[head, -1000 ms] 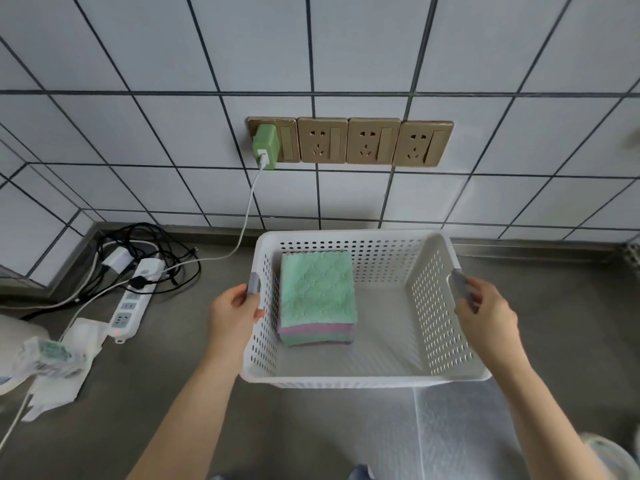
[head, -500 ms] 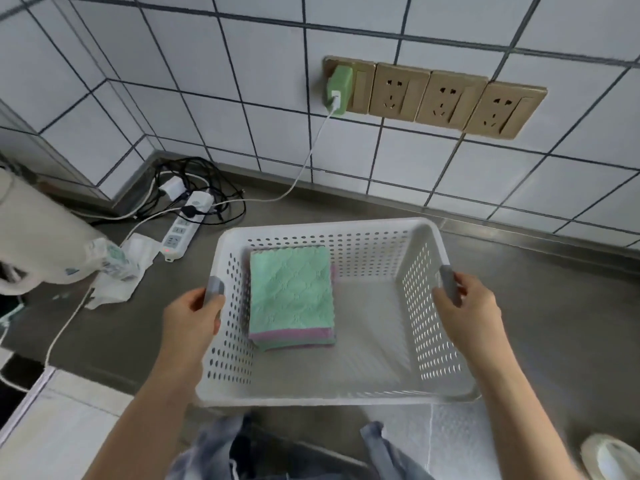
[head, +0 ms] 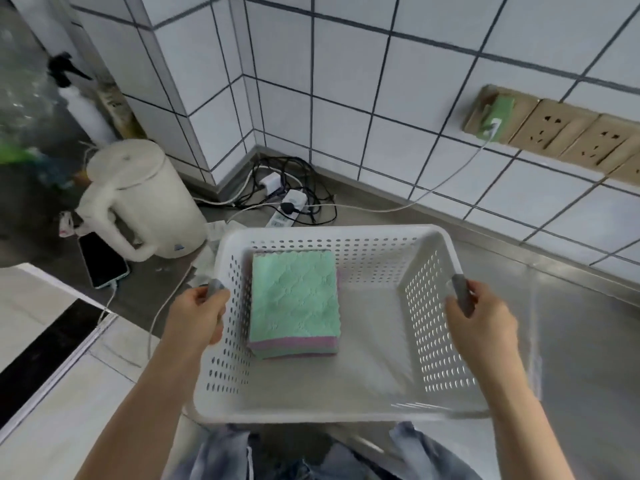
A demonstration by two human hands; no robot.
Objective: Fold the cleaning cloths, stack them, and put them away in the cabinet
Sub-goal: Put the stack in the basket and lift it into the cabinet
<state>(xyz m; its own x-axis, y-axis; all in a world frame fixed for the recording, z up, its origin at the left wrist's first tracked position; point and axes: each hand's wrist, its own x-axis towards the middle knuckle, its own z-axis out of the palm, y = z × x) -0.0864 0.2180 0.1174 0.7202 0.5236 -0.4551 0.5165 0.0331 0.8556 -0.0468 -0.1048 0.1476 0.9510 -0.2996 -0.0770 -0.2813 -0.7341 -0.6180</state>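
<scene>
cloths (head: pixel 294 299) stacked in basket (head: pixel 346 407), pulled off counter since earlier; left hand (head: pixel 199 315), right hand (head: pixel 479 320) grasping handles.

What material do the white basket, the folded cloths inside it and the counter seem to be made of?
White basket: probably moulded plastic, matte, with rows of punched holes and grey handle grips.
Folded cloths: soft fuzzy textile, likely microfibre; quilted pattern, scalloped edges, green and purple layers.
Counter: seemingly stainless steel, judging by its dull grey sheen and blurred reflections.
</scene>
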